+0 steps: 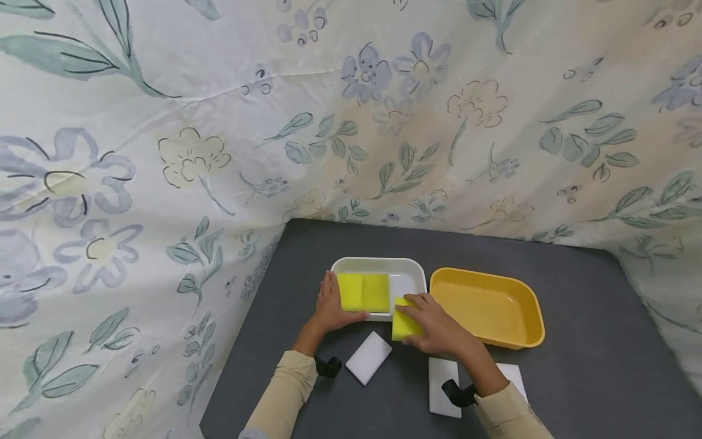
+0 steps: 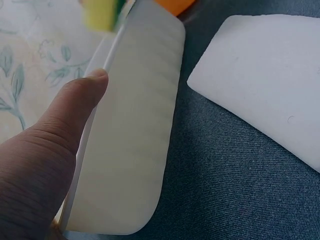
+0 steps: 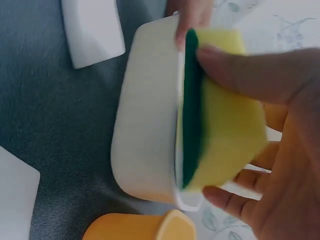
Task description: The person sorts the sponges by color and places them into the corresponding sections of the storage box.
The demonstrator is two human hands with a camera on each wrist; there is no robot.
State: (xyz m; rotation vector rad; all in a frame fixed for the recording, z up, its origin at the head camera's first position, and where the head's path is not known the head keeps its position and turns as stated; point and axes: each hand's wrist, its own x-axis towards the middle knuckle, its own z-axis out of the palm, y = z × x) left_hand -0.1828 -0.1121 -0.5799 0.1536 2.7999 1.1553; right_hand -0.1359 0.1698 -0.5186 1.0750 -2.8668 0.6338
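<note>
My right hand (image 1: 436,323) pinches a yellow scrub sponge (image 3: 225,120) with a green scouring side, thumb on one side and fingers on the other. The sponge is tilted at the near right corner of the white tray (image 1: 406,281), over its rim. Two more yellow sponges (image 1: 375,292) lie side by side in the tray's left part. My left hand (image 1: 331,308) rests on the tray's left end, fingers stretched along the left rim. Its thumb (image 2: 75,107) lies straight across the near rim.
Right of the white tray stands a yellow tray (image 1: 482,299). A white foam block (image 1: 369,358) lies in front of the white tray. Another white block (image 1: 443,390) and a third (image 1: 512,375) lie by my right forearm. A floral cloth (image 1: 384,122) hangs behind the dark table (image 1: 581,317).
</note>
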